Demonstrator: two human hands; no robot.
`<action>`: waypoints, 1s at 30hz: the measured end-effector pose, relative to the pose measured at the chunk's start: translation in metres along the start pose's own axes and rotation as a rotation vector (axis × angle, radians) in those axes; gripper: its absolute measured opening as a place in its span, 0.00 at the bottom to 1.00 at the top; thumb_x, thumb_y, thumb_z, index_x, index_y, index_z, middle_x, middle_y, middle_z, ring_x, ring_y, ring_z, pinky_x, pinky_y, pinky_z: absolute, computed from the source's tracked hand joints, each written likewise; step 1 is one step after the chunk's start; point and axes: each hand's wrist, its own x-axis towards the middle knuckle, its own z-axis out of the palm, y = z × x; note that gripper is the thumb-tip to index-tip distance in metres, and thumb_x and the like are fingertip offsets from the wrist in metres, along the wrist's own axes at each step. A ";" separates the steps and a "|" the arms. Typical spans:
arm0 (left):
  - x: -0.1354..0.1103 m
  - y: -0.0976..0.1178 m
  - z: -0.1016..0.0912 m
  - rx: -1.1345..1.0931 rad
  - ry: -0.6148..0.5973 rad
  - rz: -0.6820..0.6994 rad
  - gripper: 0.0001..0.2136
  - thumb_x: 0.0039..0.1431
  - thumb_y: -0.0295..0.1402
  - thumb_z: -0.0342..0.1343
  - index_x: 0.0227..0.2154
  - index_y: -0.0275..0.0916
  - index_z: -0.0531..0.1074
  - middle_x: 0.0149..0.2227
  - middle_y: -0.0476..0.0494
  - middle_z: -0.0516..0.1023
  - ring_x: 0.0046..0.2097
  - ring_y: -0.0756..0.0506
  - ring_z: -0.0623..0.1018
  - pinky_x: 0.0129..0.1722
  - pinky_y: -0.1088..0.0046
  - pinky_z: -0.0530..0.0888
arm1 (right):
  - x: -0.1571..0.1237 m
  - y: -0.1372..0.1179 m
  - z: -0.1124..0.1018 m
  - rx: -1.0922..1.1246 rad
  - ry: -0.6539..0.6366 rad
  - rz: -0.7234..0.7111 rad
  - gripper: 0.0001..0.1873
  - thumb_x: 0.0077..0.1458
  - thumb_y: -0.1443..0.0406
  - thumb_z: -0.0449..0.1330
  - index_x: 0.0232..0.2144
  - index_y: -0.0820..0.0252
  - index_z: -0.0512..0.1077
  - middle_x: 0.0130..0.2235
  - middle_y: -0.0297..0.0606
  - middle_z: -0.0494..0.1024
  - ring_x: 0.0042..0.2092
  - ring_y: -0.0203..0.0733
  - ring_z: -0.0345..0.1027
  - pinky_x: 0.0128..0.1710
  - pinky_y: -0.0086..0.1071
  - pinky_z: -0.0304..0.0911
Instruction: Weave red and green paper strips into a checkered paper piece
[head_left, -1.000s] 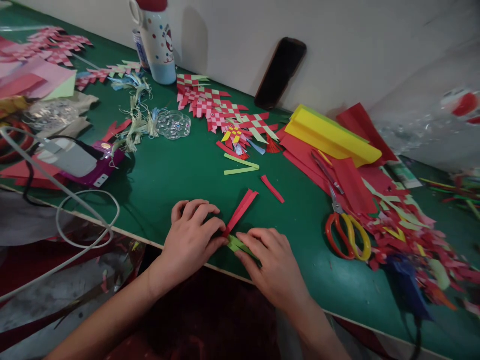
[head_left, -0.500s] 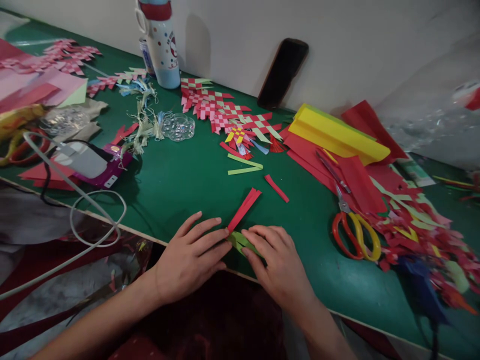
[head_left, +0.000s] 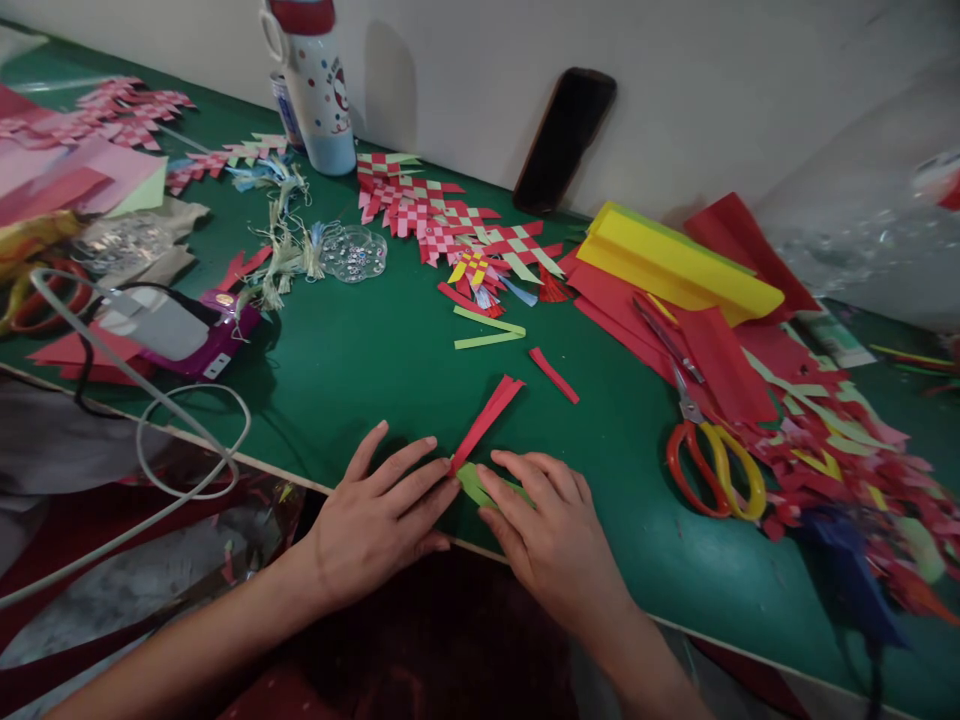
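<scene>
Folded red paper strips (head_left: 486, 425) fan up from green paper strips (head_left: 472, 484) near the table's front edge. My left hand (head_left: 390, 510) has its upper fingers spread, while its lower fingertips hold down the joint of red and green; its thumb is tucked low. From the other side, my right hand (head_left: 551, 515) pinches the green strips between thumb and fingers, covering part of them. Beyond the hands lie a bent light-green strip (head_left: 491, 342) and a short red strip (head_left: 553, 375).
Scissors (head_left: 709, 465) and paper scraps (head_left: 855, 460) lie at right, below folded yellow paper (head_left: 675, 265). Woven paper fish (head_left: 442, 220) line the back. A bottle (head_left: 322, 100) and phone (head_left: 566, 140) stand by the wall. A white cable (head_left: 247, 420) loops over the left edge.
My right hand has shifted slightly along the green strips, its fingers straighter over them. My left hand stays at the joint, and the view has moved a little.
</scene>
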 end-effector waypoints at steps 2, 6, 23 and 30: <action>0.000 0.000 0.000 -0.004 -0.002 -0.003 0.18 0.64 0.45 0.54 0.54 0.47 0.70 0.54 0.49 0.76 0.61 0.42 0.68 0.69 0.51 0.41 | -0.001 0.000 0.000 -0.004 0.004 0.001 0.15 0.63 0.62 0.55 0.50 0.56 0.74 0.52 0.42 0.76 0.51 0.50 0.63 0.47 0.45 0.59; -0.001 -0.001 0.001 0.005 -0.005 0.011 0.19 0.64 0.46 0.54 0.55 0.46 0.69 0.55 0.49 0.75 0.62 0.43 0.67 0.69 0.53 0.40 | 0.000 -0.001 -0.002 0.013 0.012 -0.003 0.16 0.63 0.63 0.55 0.52 0.56 0.73 0.52 0.43 0.76 0.51 0.50 0.62 0.47 0.44 0.59; 0.001 -0.003 0.002 -0.015 0.042 0.022 0.19 0.64 0.46 0.54 0.54 0.45 0.71 0.52 0.49 0.76 0.61 0.43 0.68 0.69 0.54 0.42 | 0.018 0.000 0.003 0.128 0.045 0.139 0.09 0.63 0.63 0.56 0.41 0.58 0.75 0.42 0.42 0.76 0.45 0.48 0.65 0.46 0.42 0.60; 0.001 -0.006 0.004 -0.015 0.027 0.040 0.20 0.64 0.47 0.54 0.54 0.44 0.70 0.53 0.49 0.76 0.62 0.43 0.66 0.69 0.53 0.41 | 0.030 -0.008 0.001 0.195 -0.025 0.193 0.06 0.62 0.65 0.56 0.33 0.56 0.72 0.39 0.38 0.76 0.42 0.46 0.66 0.44 0.41 0.60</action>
